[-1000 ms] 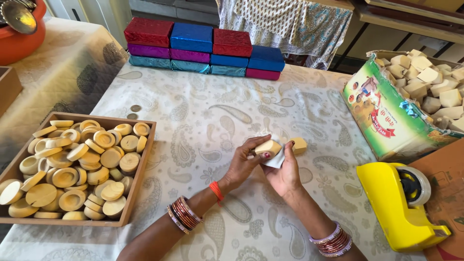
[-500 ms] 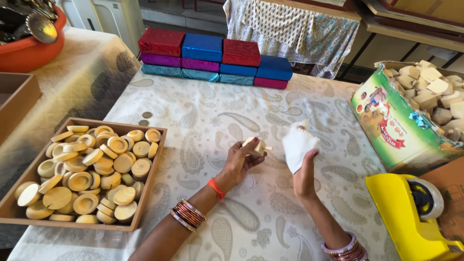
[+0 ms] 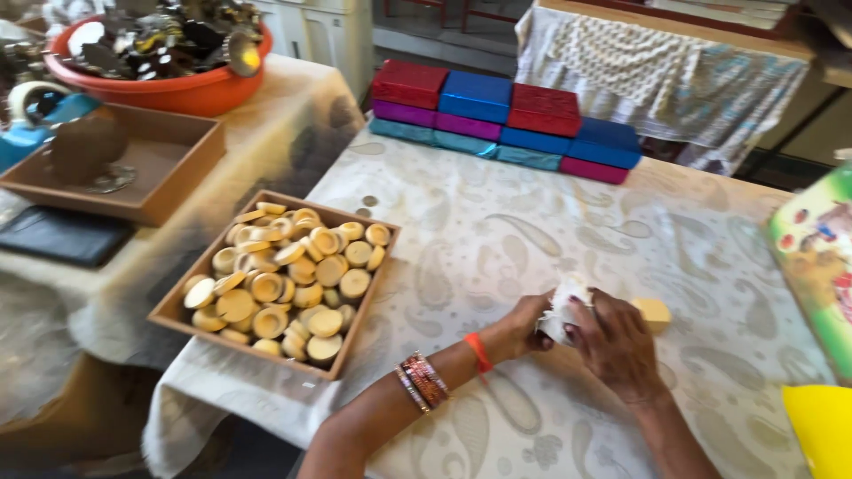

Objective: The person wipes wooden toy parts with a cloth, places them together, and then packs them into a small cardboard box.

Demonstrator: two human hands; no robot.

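Observation:
My left hand point(image 3: 522, 330) and my right hand point(image 3: 614, 344) meet over the patterned tablecloth point(image 3: 497, 239), both closed around a small white cloth point(image 3: 563, 310). What lies inside the cloth is hidden by it and by my fingers. A pale yellow block point(image 3: 654, 311) lies on the table, just beyond my right hand. To the left, a wooden tray point(image 3: 193, 330) stands at the table's corner, filled with several round yellow discs point(image 3: 288, 282).
Red, blue, purple and teal flat boxes point(image 3: 506, 124) are stacked at the table's far edge. A printed carton point(image 3: 816, 266) and a yellow object point(image 3: 821, 426) stand at the right. On the left side table sit a brown tray point(image 3: 155, 191) and an orange basin point(image 3: 160, 84).
My right hand has brought the white cloth back against the round piece that my left hand held up. The view has swung left, and the side table is now in sight.

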